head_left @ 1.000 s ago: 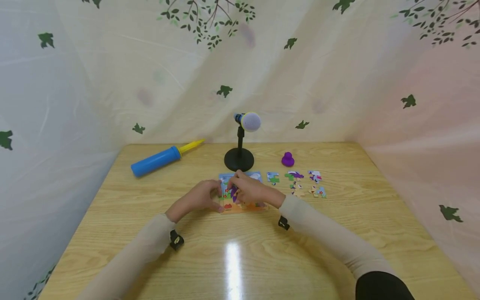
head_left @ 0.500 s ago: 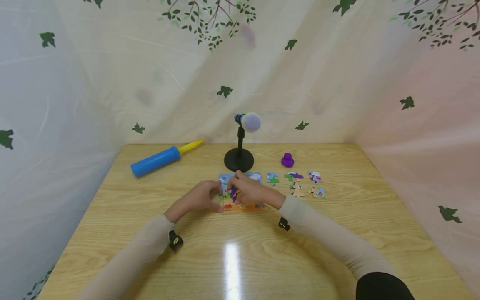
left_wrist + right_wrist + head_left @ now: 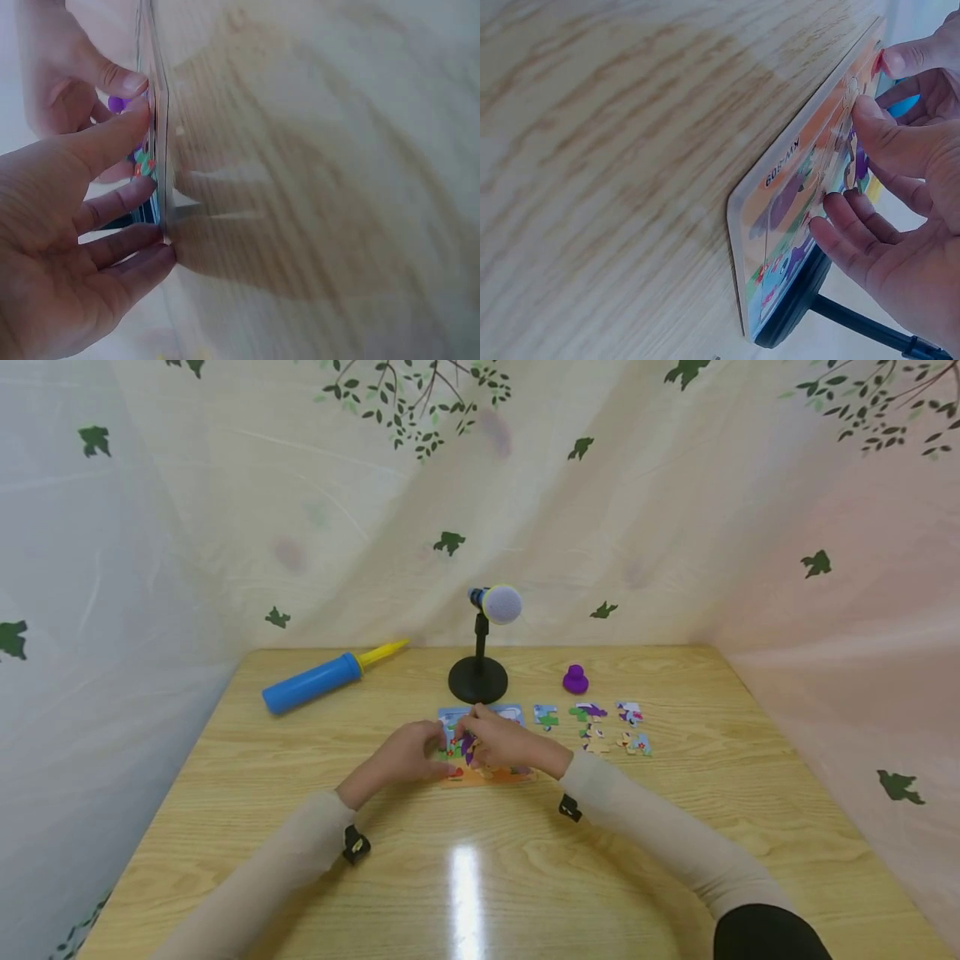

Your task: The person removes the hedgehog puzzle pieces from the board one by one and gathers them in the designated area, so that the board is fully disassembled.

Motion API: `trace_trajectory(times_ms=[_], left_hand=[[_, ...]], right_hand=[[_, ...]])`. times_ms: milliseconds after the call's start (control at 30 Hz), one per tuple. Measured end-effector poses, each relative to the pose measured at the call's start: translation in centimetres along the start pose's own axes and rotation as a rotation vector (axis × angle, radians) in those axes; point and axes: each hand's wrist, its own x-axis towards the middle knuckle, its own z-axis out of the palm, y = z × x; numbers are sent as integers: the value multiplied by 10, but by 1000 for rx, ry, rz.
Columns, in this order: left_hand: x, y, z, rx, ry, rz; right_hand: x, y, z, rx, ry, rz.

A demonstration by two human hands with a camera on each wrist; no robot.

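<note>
Pump (image 3: 315, 683) lies at ten o'clock from the puzzle board (image 3: 487, 777). The left hand (image 3: 408, 753), fingers loosely bent, touches its nine o'clock edge; the right hand (image 3: 504, 742) curves over its middle, its grip I cannot tell; loose pieces (image 3: 591, 710) lie at three. Only the right wrist view shows black lettering (image 3: 781, 163). Wood-grained table (image 3: 405, 860); leaf-patterned drape (image 3: 360, 527) at twelve.
</note>
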Motion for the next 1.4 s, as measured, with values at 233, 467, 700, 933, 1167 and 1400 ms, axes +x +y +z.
trace_trajectory(times_ms=[233, 467, 700, 933, 1167, 1400], left_hand=[[0, 7, 1, 50, 35, 1], [1, 5, 2, 50, 48, -16], [0, 5, 0, 50, 33, -37], [2, 5, 1, 50, 31, -44], [1, 6, 1, 52, 27, -60], [1, 9, 0, 38, 26, -60]], right_hand=[[0, 0, -1, -5, 10, -19], [-1, -2, 0, -39, 26, -41], [3, -3, -1, -38, 14, -3], [6, -6, -2, -27, 19, 45], [0, -9, 2, -36, 73, -28], [-3, -10, 4, -88, 121, -85]])
